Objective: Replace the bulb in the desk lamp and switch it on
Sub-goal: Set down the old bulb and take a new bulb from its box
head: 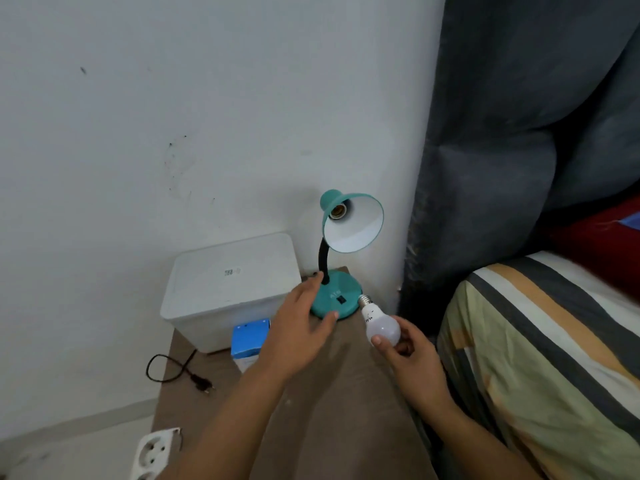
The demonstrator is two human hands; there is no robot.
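Observation:
A teal desk lamp [337, 296] stands at the far end of a brown table, its shade [356, 226] tipped toward me with a bare socket [337, 211] inside. A black rocker switch [342, 300] sits on its round base. My left hand [301, 323] is spread open over the left side of the base, with the fingertips near the black gooseneck [321, 258]. My right hand [410, 355] holds a white bulb [381, 325] by its globe, screw cap pointing up toward the lamp base.
A white lidded plastic box [228, 289] stands left of the lamp, with a blue carton [249, 339] in front of it. A black cord with its plug [204, 384] lies on the table [332, 410]; a white power strip [152, 452] is at the lower left. A striped bed [540, 358] borders the right.

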